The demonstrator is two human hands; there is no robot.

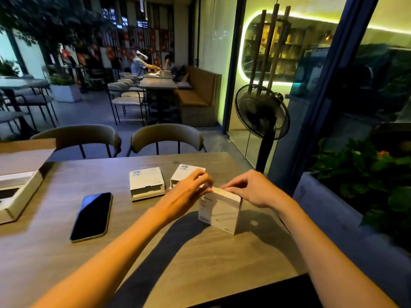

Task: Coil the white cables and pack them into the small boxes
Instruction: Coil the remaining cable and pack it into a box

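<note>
Left hand [193,189] covers the far box [182,174] in part, print on the near box [219,213] too small to read, open tray [21,196] cut off at left.

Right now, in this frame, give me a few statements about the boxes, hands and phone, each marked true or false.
1. Both hands are at the top edge of the nearest small box. True: the left hand and right hand both have fingers on its top.
2. The phone lies screen lit, right of that box. False: its screen is dark and it lies to the left.
3. Two more small boxes sit farther back on the table. True: the middle box and the far box.
4. A white cable lies loose on the table. False: no cable is visible.
5. The nearest box lies flat. False: it stands upright.
</note>
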